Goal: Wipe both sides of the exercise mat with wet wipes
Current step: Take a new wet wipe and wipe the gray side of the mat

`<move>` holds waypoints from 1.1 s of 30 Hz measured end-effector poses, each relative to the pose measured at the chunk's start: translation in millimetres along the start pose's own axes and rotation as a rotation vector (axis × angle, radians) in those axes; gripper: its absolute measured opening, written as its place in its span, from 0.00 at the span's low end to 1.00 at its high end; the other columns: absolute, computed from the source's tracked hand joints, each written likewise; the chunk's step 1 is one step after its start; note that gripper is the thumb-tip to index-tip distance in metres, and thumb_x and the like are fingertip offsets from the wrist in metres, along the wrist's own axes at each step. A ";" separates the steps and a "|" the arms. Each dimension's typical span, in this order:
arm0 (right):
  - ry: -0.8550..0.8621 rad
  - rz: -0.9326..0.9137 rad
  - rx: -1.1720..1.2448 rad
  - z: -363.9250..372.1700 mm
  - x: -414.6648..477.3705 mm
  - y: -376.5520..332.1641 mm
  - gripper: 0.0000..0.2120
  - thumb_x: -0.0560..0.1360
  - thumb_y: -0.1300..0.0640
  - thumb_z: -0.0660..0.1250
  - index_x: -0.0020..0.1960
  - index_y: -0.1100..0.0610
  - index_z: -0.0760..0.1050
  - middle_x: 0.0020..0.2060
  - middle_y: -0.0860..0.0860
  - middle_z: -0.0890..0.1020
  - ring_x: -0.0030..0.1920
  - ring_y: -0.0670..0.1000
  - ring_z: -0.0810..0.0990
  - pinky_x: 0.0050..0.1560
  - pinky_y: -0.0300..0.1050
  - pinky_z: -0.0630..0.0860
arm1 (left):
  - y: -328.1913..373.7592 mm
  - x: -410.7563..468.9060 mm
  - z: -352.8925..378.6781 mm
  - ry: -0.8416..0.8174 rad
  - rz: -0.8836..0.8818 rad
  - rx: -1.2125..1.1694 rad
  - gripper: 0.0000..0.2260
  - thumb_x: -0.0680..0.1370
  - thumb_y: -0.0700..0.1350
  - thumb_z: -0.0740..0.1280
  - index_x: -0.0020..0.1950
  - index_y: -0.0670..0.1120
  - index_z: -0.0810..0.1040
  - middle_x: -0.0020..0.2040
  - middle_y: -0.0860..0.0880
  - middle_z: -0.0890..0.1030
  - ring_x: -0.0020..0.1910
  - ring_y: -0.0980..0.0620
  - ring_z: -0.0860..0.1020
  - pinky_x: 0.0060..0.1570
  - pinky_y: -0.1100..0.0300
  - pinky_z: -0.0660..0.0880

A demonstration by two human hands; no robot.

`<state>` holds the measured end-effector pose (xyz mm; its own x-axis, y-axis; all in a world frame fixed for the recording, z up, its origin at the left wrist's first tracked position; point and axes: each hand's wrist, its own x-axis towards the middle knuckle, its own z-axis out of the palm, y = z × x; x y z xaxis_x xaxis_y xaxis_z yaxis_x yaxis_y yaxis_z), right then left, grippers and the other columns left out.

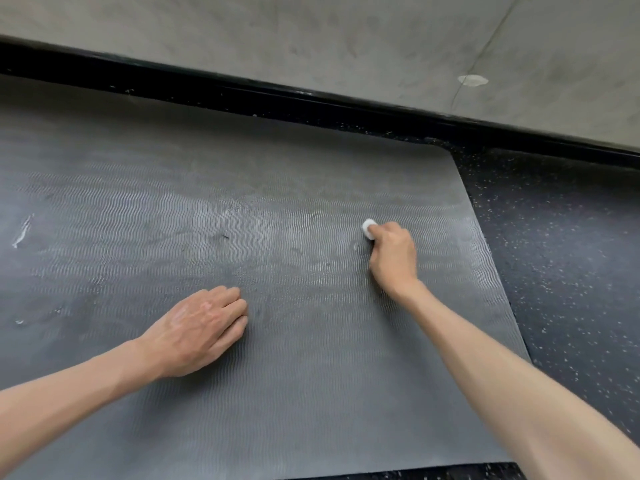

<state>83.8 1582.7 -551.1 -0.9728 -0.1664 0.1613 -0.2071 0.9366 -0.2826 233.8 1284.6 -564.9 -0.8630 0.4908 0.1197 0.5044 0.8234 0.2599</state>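
Note:
A dark grey exercise mat (pixel 277 188) with a wavy ribbed surface lies flat on the floor and fills most of the view. My right hand (pixel 393 256) reaches toward its right end and grips a small bunched white wet wipe (pixel 367 226), holding it down against the mat. My left hand (pixel 201 329) rests palm down on the mat nearer to me, with the fingers bent at the tips and nothing in it. A few pale streaks (pixel 22 232) show on the mat at the far left.
Black speckled rubber flooring (pixel 561 258) borders the mat on the right and along the near edge. A black baseboard (pixel 311 98) runs behind the mat under a grey concrete wall (pixel 346 39).

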 end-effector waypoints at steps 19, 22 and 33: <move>-0.295 -0.722 0.096 11.1 -62.9 -69.8 0.14 0.70 0.70 0.64 0.53 0.60 0.80 0.41 0.57 0.78 0.41 0.58 0.74 0.38 0.50 0.74 | -1.8 -4.6 12.0 0.026 -0.137 -0.054 0.13 0.81 0.51 0.53 0.39 0.49 0.69 0.37 0.53 0.68 0.35 0.50 0.72 0.36 0.51 0.75; -0.079 -0.297 0.109 15.4 -36.0 -64.6 0.14 0.68 0.72 0.64 0.49 0.62 0.81 0.40 0.58 0.79 0.40 0.60 0.74 0.37 0.54 0.76 | -4.0 -4.3 11.7 0.022 -0.126 -0.053 0.14 0.80 0.52 0.52 0.39 0.49 0.70 0.37 0.53 0.68 0.34 0.51 0.72 0.36 0.52 0.75; -0.043 -0.225 0.088 -2.9 -75.8 -22.7 0.17 0.69 0.67 0.58 0.52 0.59 0.80 0.41 0.55 0.78 0.38 0.58 0.73 0.37 0.53 0.75 | 10.9 16.2 12.3 0.036 -0.038 -0.064 0.12 0.80 0.51 0.53 0.39 0.49 0.69 0.36 0.52 0.70 0.34 0.49 0.73 0.35 0.53 0.75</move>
<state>162.5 1574.9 -554.2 -0.9041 -0.3830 0.1895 -0.4259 0.8442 -0.3254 225.7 1305.0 -571.8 -0.8827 0.4478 0.1426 0.4691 0.8210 0.3256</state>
